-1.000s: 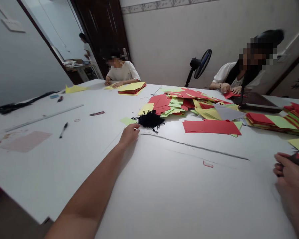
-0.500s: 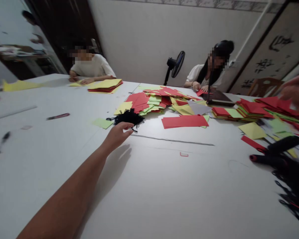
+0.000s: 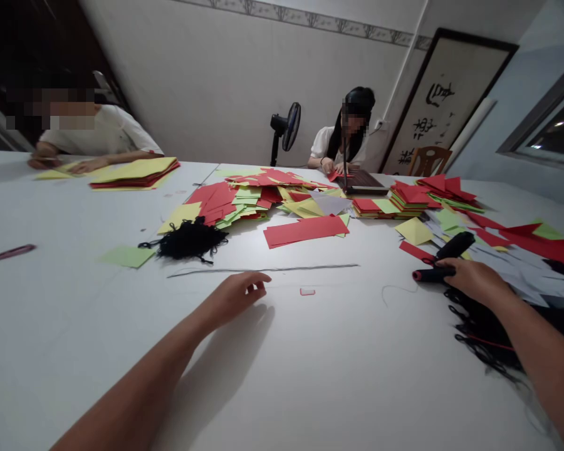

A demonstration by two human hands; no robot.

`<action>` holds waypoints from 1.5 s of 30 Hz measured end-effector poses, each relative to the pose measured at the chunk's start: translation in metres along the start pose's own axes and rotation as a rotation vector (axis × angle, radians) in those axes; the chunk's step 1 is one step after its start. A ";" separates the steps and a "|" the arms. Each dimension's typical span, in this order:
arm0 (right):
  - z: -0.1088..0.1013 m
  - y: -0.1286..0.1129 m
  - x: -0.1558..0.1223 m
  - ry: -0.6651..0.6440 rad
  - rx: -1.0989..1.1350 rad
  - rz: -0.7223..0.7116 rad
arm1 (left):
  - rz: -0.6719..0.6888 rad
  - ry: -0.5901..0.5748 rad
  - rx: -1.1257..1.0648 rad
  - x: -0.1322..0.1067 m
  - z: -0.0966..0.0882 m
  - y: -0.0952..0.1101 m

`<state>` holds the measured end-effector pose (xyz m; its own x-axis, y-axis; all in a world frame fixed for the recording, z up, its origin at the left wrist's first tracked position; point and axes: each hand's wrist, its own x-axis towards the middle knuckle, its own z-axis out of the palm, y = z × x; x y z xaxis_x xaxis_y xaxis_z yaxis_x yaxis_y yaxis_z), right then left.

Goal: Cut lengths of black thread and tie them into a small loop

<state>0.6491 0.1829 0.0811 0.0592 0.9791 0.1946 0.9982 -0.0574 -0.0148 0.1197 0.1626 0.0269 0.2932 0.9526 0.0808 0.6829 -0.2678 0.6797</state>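
My left hand (image 3: 239,297) hovers over the white table (image 3: 319,363), fingers loosely curled and apart, with nothing visible in them. Just beyond it lies a thin bundle of dark thread (image 3: 272,269). A heap of black looped cords (image 3: 188,239) sits farther left, apart from the hand. On the right, my right hand (image 3: 472,279) has its fingers closed on a dark thread spool (image 3: 435,275) with a red end. A second dark spool (image 3: 455,245) lies against it. More black looped cords (image 3: 474,335) spread under my right wrist.
Red, green and yellow paper pieces (image 3: 216,200) are piled mid-table, with red strips (image 3: 305,232) in front. Paper stacks (image 3: 407,197) stand at the right. A small red-edged tag (image 3: 307,292) and a cutter (image 3: 9,254) lie nearby. Two people (image 3: 103,131) sit opposite; a fan (image 3: 286,128) stands behind.
My left hand has left the black cord heap and come nearer and to the right. My right hand has come down from the right edge onto the spool. The view has turned right.
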 end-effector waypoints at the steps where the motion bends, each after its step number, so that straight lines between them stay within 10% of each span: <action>1: 0.008 0.005 0.001 -0.013 0.003 -0.001 | 0.004 -0.020 -0.007 0.001 0.008 0.006; 13: 0.027 0.019 0.015 -0.187 -0.014 0.077 | 0.037 -0.001 0.030 -0.002 0.047 0.026; 20: -0.015 -0.007 0.010 -0.143 0.006 0.055 | 0.095 0.058 -0.009 0.005 0.046 0.032; 25: -0.061 -0.070 -0.003 -0.082 0.262 -0.121 | 0.144 0.067 -0.258 0.023 0.054 0.075; 31: -0.093 -0.152 -0.022 -0.137 0.462 -0.444 | 0.090 -0.282 -1.001 0.028 0.077 0.142; 35: -0.089 -0.167 -0.029 -0.173 0.421 -0.505 | -0.009 -0.531 -1.263 0.015 0.076 0.140; 45: -0.036 -0.157 -0.058 -0.162 0.351 -0.652 | -0.246 0.045 -0.919 -0.016 0.016 0.067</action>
<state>0.4887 0.1285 0.1074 -0.5710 0.8114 0.1246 0.7697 0.5819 -0.2625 0.1717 0.1271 0.0592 0.1720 0.9770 -0.1263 -0.0771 0.1412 0.9870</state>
